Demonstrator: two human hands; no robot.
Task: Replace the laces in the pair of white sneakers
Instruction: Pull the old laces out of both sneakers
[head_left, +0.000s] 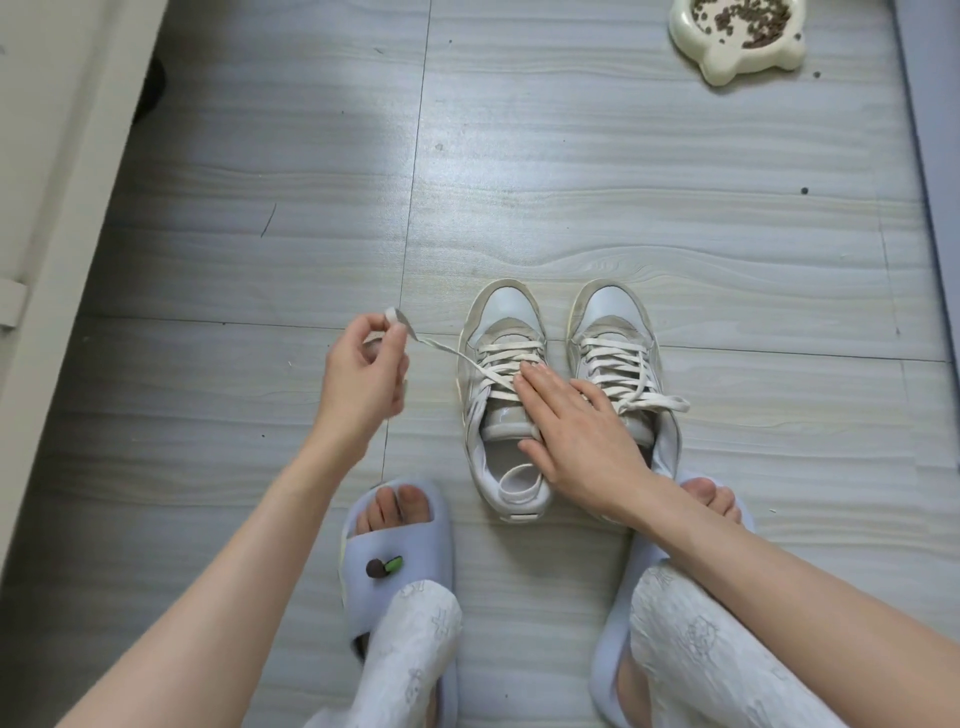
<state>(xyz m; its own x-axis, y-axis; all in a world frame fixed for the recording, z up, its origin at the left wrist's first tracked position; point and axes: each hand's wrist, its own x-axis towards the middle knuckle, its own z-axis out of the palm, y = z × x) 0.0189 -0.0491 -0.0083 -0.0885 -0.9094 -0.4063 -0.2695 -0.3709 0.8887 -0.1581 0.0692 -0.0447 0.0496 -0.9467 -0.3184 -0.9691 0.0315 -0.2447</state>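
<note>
Two white sneakers stand side by side on the grey floor, toes pointing away from me. My left hand (363, 371) pinches one end of the cream lace (451, 352) of the left sneaker (503, 332), drawn taut out to the left. My right hand (576, 434) lies flat, fingers spread, on that sneaker's tongue and lower lacing, pressing it down. The right sneaker (613, 325) is laced, with its loose lace ends (657, 404) draped over its right side; my right wrist hides its heel.
My feet in pale blue slides (397, 558) sit just behind the sneakers. A cream pet bowl (737, 49) with kibble stands at the far right. A white cabinet edge (57, 197) runs along the left, a blue-grey wall strip (935, 182) along the right.
</note>
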